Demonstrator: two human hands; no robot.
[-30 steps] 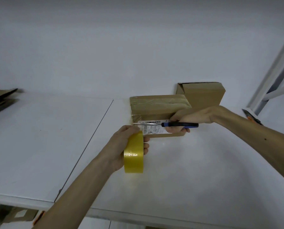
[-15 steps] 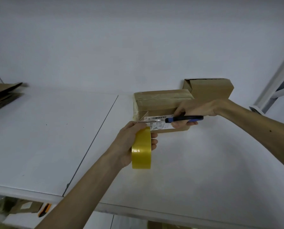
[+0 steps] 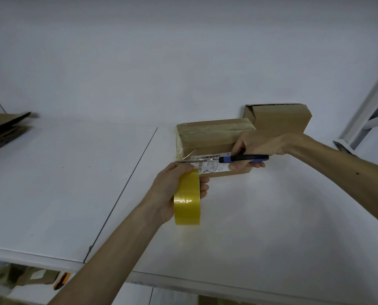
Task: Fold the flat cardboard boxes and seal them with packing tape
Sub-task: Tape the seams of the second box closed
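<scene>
- A person's left hand grips a roll of yellow packing tape, fingers curled through the core and round its far side, thumb on top. The roll stands on edge, held above the white table.
- The right hand is closed round the blue-and-black handles of a pair of scissors. The blades point left, level with the table, and their tip ends just above the left thumb. Whether the blades are parted cannot be told.
- Behind both hands, a cardboard box sits on the table near the wall, with glossy tape along its top seam and down its left end. A thin curl of tape stands off its front face, just above the blades.
- A white shipping label with a barcode is stuck on the front of that box; the scissors cross in front of it.
- A second cardboard box stands behind and to the right of the first, touching it, its top flaps not taped.
- At the far left edge of the table lies a stack of flat cardboard.
- A dark seam runs between two tabletop panels, left of the left forearm.
- A white metal frame rises at the right edge.
- Below the table's front edge, an orange-handled tool lies near blurred brown packages.
</scene>
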